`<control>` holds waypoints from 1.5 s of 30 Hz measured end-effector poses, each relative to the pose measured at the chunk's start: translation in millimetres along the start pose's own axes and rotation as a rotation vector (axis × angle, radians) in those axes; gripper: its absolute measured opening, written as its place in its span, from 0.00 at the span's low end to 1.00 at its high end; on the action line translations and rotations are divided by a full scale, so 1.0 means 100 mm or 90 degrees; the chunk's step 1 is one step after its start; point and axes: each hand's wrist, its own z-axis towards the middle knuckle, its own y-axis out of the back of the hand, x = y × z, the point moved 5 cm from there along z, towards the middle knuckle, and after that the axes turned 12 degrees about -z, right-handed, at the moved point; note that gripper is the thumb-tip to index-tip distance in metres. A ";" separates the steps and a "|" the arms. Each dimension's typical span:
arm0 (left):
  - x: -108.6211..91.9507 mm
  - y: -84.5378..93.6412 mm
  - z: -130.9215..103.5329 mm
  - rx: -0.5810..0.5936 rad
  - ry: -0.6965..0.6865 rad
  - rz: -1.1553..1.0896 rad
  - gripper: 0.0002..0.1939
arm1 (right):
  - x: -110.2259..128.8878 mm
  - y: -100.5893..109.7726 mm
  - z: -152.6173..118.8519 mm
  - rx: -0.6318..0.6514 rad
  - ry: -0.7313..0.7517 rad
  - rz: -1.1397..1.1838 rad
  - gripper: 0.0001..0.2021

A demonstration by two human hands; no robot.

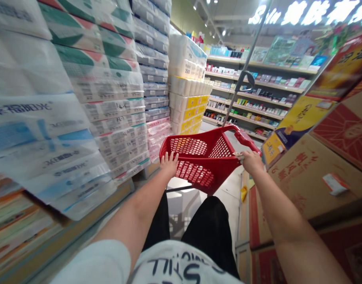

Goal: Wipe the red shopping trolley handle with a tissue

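Note:
A red plastic shopping cart (198,169) with a perforated basket stands sideways in front of my legs, its handle at the right. My left hand (169,164) lies over the near left rim of the basket, fingers spread across the edge. At the basket's right corner, below the handle, my right hand (250,161) is closed around the rim, with a small whitish thing by its fingertips that I cannot make out. Inside the basket I see no goods.
Tall stacks of wrapped tissue packs (109,86) line the left side. Cardboard cartons (305,173) are piled close on the right. Beyond the cart, a metal pole (237,85) rises before shelves of small goods (257,96). A yellow item (244,193) lies low beside the cartons.

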 end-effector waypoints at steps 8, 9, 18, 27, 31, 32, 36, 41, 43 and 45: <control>-0.72 -0.13 -0.23 -0.040 -0.191 -0.102 0.38 | 0.69 0.32 -0.39 -0.166 0.039 0.000 0.17; -0.83 -0.13 -0.26 -0.035 -0.226 -0.113 0.39 | 0.76 0.39 -0.43 -0.177 0.071 0.003 0.19; -1.37 0.10 -0.21 -0.027 -0.395 -0.316 0.37 | 1.04 0.74 -0.66 -0.182 0.231 0.018 0.23; -1.11 0.39 -0.11 -0.008 -0.363 -0.377 0.28 | 1.43 0.67 -0.83 -0.315 0.229 0.080 0.23; -1.03 0.43 -0.17 0.002 -0.273 -0.341 0.34 | 1.52 0.82 -0.78 -0.292 0.120 0.094 0.21; -1.03 0.43 -0.19 0.001 -0.274 -0.331 0.34 | 1.55 0.87 -0.77 -0.278 0.125 0.094 0.20; -1.03 0.41 -0.27 -0.017 -0.318 -0.316 0.34 | 1.43 1.04 -0.64 -0.156 0.126 0.104 0.12; -1.00 0.36 -0.31 -0.036 -0.324 -0.297 0.41 | 1.06 1.09 -0.57 -0.097 -0.004 0.128 0.08; -0.99 0.35 -0.32 -0.046 -0.332 -0.290 0.39 | 1.10 1.08 -0.64 -0.131 0.039 0.213 0.09; -0.98 0.36 -0.35 -0.057 -0.349 -0.279 0.35 | 1.18 1.08 -0.75 -0.184 0.103 0.299 0.11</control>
